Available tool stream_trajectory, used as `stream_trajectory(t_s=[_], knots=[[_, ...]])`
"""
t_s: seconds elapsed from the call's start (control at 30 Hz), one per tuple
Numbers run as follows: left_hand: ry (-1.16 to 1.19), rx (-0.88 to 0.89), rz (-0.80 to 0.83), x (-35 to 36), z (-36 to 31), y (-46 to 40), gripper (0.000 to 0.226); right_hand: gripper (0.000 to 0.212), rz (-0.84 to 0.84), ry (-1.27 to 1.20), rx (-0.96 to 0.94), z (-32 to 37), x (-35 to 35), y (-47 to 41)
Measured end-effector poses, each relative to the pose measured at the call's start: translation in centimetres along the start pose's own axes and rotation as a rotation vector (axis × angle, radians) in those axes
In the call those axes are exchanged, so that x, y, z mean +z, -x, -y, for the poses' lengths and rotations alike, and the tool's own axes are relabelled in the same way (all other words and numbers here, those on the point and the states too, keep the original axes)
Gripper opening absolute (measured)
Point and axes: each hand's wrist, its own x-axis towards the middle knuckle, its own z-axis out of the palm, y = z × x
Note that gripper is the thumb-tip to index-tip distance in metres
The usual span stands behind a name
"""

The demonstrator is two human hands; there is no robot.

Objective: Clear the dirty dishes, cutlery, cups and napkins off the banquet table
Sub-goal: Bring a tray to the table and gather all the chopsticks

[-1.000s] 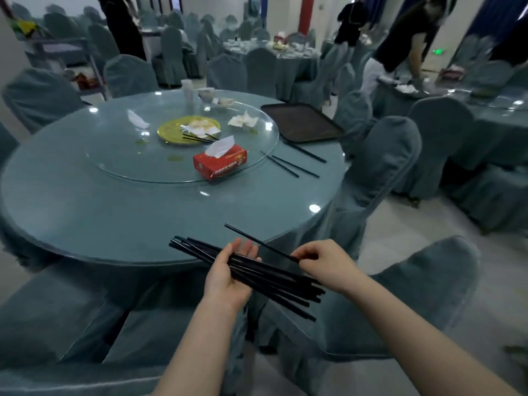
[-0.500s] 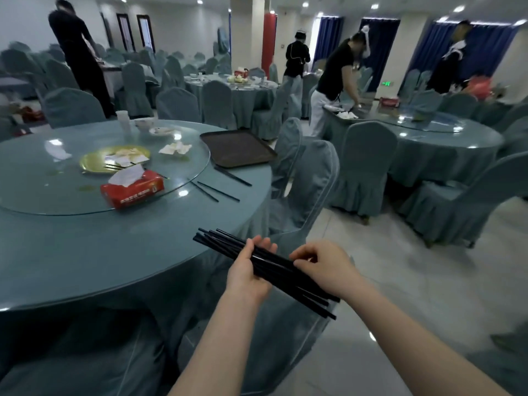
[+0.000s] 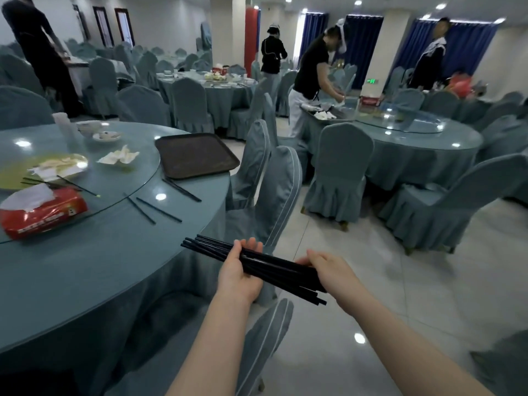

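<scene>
Beside the round table [image 3: 85, 270], slim black chopsticks [image 3: 274, 267] in both hands [image 3: 281, 271].

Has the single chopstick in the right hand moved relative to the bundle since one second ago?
Yes. The right hand has brought it into the chopstick bundle gripped by the left hand; none stands apart now.

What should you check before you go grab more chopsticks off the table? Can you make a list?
1. Bundle of black chopsticks held firmly: ok, the left hand and the right hand both grip it.
2. Ends lined up: not ok, the tips near the right hand are staggered.
3. A free hand to pick up more: not ok, both are busy.
4. Loose chopsticks left on the table: ok, several lie near the brown tray.
5. Tray has room: ok, it looks bare.
6. Path past the chair: cannot tell.
</scene>
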Motion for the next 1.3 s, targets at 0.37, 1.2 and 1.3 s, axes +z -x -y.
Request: stream_trajectory(t_s=[0.37,1.2,1.3], knots=[[0.100,0.108,-0.082,7.4,2.4,-12.2,0.027,0.035,0.103,-0.189,0.044,-2.9,-7.6,-17.9],[0.570,0.832,-0.316,9.5,-10.4,-25.0,0.035,0.009,0.688,0.243,-0.390,9.8,3.4,-50.9],[0.617,0.868,-0.340,8.8,-11.7,-24.5,0.037,0.011,0.717,0.275,-0.390,10.3,6.2,-52.6]])
